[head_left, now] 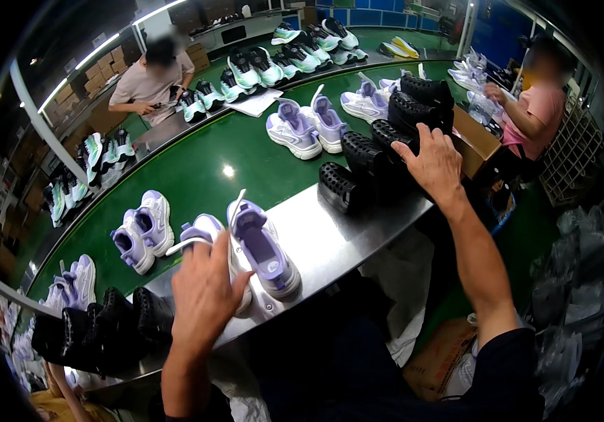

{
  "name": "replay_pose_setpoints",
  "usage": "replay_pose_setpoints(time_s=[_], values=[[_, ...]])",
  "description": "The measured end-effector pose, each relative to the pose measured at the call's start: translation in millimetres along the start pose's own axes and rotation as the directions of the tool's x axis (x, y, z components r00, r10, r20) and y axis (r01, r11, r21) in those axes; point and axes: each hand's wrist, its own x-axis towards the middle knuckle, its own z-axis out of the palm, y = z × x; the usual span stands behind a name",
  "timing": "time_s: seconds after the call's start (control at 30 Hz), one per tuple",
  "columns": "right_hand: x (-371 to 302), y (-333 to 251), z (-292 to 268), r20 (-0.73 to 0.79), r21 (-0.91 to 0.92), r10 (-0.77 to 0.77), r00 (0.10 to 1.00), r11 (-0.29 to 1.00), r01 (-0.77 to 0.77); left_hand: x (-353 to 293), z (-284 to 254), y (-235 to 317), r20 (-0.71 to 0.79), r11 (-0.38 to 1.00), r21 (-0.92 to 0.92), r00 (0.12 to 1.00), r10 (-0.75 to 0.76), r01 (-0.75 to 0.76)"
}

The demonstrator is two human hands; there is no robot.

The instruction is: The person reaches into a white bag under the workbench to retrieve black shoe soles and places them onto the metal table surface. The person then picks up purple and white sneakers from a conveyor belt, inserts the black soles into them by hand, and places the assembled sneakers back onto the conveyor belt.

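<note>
We see the fingers of the left hand (205,290) bent, thumb held apart, over the side of the left shoe (208,225); whether they grip it we cannot tell. Just beside it on its right, at the near edge, stands the right shoe (258,243). Its long axis slants from upper left to lower right, and its opening faces up toward us. Both shoes are white and lavender, with pale straps; inside the right one we see a lavender insole with a round mark.

The fingers of the right hand (437,165) are curved and spread over the dark blocks (364,153), and there too we cannot tell if they grip. These blocks are black, dimpled on top, and crowded together.

Shoes and blocks stand along a shiny metal counter (312,239), which borders a curving green belt (207,158). On the belt we find another lavender pair (142,231) beyond the left hand, and a farther pair (305,126) with toes angled toward us. More black blocks (101,325) stand at the lower left.

Across the belt we see a row of mint-and-black shoes (267,67) and a seated person (151,81); a person in pink (537,116) is at the right, near an open carton (476,141). Light tubes (98,50) run overhead at the upper left.
</note>
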Motion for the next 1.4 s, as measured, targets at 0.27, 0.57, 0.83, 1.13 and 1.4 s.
replay_pose_setpoints(time_s=[0.27, 0.57, 0.83, 1.13, 1.4], values=[[17.5, -7.9, -19.1, 0.039, -0.131, -0.176, 0.984, 0.975, 0.180, 109.0, 81.7, -55.0, 0.128, 0.950, -0.287, 0.987, -0.093, 0.126], [-57.0, -126.9, -63.6, 0.599, 0.653, -0.525, 0.605, 0.758, 0.012, 109.0, 79.9, -38.0, 0.294, 0.788, -0.548, 0.947, -0.132, 0.280], [-78.6, -184.2, 10.5, 0.507, 0.388, -0.475, 0.719, 0.871, 0.301, 110.4, 94.9, 2.7, 0.139, 0.778, -0.627, 0.989, 0.057, 0.043], [-69.8, -152.2, 15.4, 0.585, 0.542, -0.439, 0.682, 0.837, 0.073, 54.1, 101.9, 35.1, 0.223, 0.682, -0.627, 0.926, -0.304, 0.375], [-73.4, -170.9, 65.0, 0.528, 0.466, -0.379, 0.760, 0.877, 0.113, 38.6, 99.3, 44.6, 0.071, 0.703, -0.590, 0.893, -0.444, 0.397]])
